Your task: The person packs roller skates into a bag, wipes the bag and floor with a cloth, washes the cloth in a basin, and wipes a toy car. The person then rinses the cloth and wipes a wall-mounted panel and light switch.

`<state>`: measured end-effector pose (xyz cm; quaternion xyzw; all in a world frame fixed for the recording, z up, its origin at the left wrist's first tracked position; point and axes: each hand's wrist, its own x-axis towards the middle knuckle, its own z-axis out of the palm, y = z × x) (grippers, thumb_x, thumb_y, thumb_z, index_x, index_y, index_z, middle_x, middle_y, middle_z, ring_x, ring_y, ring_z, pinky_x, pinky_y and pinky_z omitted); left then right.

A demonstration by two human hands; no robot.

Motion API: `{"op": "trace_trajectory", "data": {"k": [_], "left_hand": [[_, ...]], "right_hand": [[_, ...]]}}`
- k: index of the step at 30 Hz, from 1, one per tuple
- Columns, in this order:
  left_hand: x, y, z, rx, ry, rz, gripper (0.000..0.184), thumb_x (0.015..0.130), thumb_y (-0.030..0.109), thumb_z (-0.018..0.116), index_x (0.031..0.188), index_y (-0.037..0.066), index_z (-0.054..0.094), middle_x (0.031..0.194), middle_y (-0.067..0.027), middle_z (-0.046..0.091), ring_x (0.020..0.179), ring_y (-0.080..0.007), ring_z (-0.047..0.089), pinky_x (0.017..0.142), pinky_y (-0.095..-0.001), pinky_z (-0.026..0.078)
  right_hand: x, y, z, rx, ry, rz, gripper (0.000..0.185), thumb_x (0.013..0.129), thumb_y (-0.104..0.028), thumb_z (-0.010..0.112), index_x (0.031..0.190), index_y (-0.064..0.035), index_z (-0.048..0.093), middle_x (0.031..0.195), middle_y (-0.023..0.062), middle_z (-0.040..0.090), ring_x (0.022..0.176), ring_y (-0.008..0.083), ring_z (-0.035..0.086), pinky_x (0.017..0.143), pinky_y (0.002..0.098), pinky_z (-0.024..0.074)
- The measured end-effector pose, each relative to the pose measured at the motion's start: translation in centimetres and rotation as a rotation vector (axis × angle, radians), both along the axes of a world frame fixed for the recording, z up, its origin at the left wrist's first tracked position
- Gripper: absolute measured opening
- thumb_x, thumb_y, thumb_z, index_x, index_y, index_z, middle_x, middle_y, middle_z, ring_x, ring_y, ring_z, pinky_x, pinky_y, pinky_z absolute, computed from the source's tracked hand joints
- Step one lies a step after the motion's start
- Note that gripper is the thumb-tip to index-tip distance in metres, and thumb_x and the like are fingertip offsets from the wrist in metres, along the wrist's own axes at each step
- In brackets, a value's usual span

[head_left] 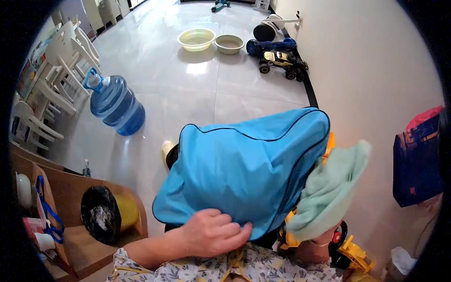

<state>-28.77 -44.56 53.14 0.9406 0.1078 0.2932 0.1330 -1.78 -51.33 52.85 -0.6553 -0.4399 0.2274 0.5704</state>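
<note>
A bright blue fabric bag with black piping lies across my lap, its surface creased. My left hand is closed on the bag's near edge, with the fingers curled into the fabric. To the right of the bag, a pale green cloth is raised and slightly blurred. My right hand is at the cloth's lower end, and the cloth covers most of its fingers. Behind the cloth, parts of a yellow toy vehicle with a black steering wheel show.
A blue water jug stands on the tiled floor at left. A bin with a black liner sits by the wooden shelf. Two basins, a hoverboard and a toy truck are ahead. A dark blue bag is at right.
</note>
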Motion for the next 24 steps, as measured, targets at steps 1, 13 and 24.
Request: {"op": "trace_trajectory", "data": {"k": [1,13,24], "left_hand": [[0.2,-0.7,-0.5,-0.009,-0.003,0.006,0.027,0.070,0.016,0.059,0.096,0.006,0.063,0.062,0.0029,0.040,0.055,-0.0109,0.046,0.047,-0.0249,0.035],[-1.1,-2.2,-5.5,-0.073,-0.135,-0.036,0.038,0.074,0.019,0.054,0.107,0.002,0.061,0.070,0.0022,0.050,0.063,-0.0126,0.054,0.054,-0.0247,0.041],[-2.8,-1.6,-7.0,0.173,-0.576,0.323,0.026,0.075,0.030,0.069,0.101,0.025,0.069,0.098,0.0057,0.056,0.083,-0.0107,0.055,0.059,-0.0214,0.043]], "right_hand": [[0.6,-0.9,-1.7,-0.033,-0.020,0.090,0.039,0.092,-0.034,0.046,0.118,-0.0075,0.056,0.114,0.0077,0.059,0.102,0.0208,0.057,0.086,0.0378,0.0487],[-8.5,8.7,4.6,-0.069,-1.134,0.740,0.048,0.074,-0.029,0.066,0.116,-0.0070,0.058,0.110,0.0188,0.060,0.104,0.0386,0.055,0.093,0.0509,0.0392],[-14.1,12.1,4.8,0.045,-1.244,1.097,0.039,0.070,-0.014,0.061,0.107,-0.0040,0.059,0.111,0.0121,0.060,0.105,0.0271,0.057,0.092,0.0412,0.0415]]}}
